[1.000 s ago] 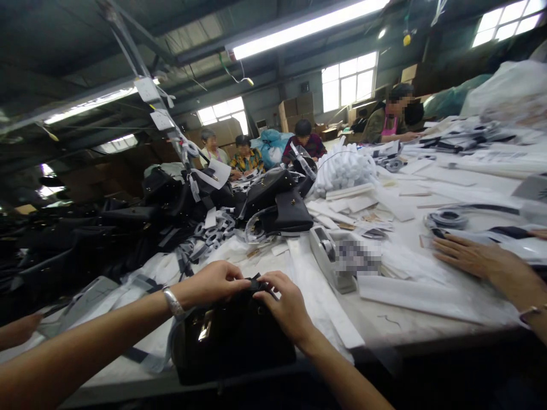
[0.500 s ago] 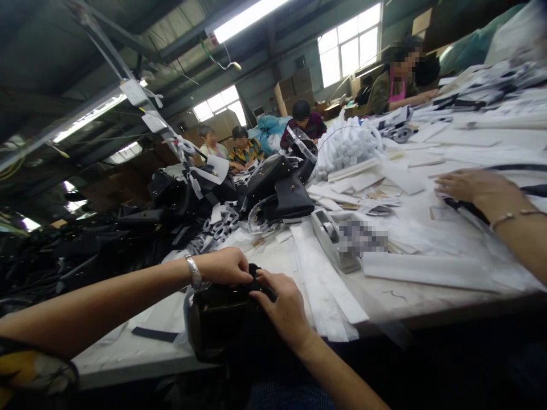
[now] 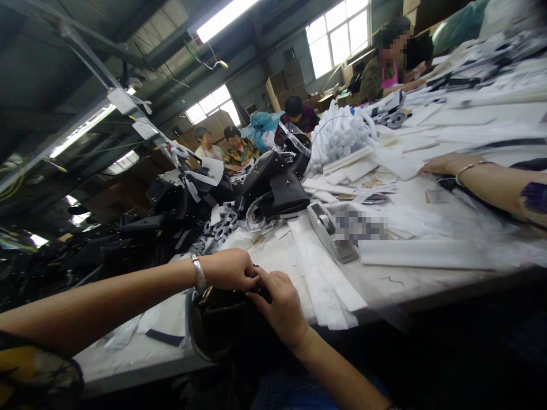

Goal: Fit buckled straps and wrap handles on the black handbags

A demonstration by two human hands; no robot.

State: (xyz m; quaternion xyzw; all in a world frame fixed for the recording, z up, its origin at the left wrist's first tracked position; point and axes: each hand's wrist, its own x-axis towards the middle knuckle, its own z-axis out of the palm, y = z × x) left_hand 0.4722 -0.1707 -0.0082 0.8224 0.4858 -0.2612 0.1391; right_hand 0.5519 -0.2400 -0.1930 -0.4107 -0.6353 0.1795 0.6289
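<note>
Together, two hands, one bag

One left hand, one right hand, one glossy dark bag!
And it's four people across the table, plus one co-worker's hand at the right; two bracelets showing, one tape dispenser, one bundle of white tubes, two white cards on the pole, black bags piled too thick to count.
</note>
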